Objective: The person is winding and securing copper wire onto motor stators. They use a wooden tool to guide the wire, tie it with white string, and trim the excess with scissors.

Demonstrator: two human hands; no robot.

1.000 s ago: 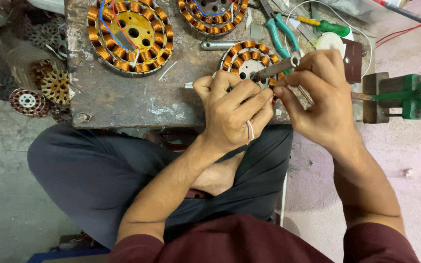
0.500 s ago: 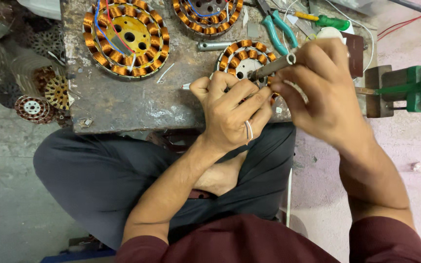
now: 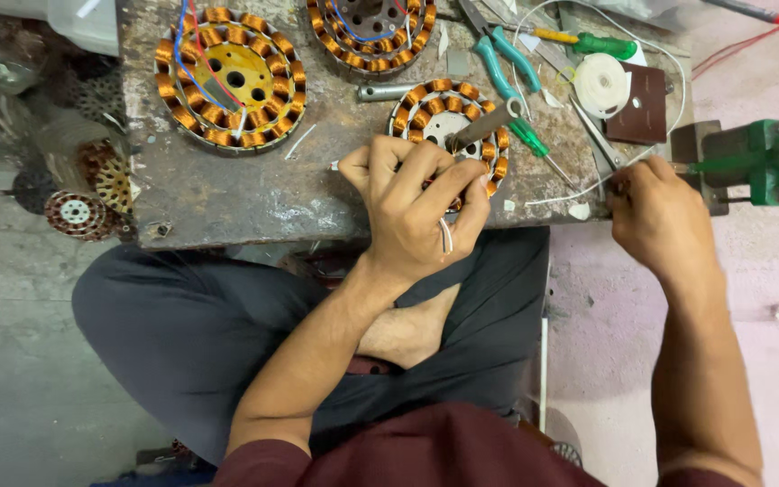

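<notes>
My left hand (image 3: 416,207) presses down on and grips a small copper-wound stator (image 3: 444,104) at the near edge of the worn workbench (image 3: 227,194). Thin white strands run over its wrist side. A grey metal rod (image 3: 484,124) lies across the stator, beside a green-handled screwdriver (image 3: 531,142). My right hand (image 3: 664,221) is off to the right at the bench edge. Its fingers curl where a white wire (image 3: 561,194) and a thin metal tool (image 3: 592,135) meet; what it grips is hidden.
A large stator with red and blue leads (image 3: 227,77) lies at far left, another (image 3: 371,32) at the back. Teal pliers (image 3: 498,54), a white tape roll (image 3: 601,83) and a green vise (image 3: 768,162) sit right. Rotor parts (image 3: 78,212) lie on the floor.
My right hand has left the small stator and moved right to the bench edge. The metal rod it held now rests on the stator. My left hand stays on the stator.
</notes>
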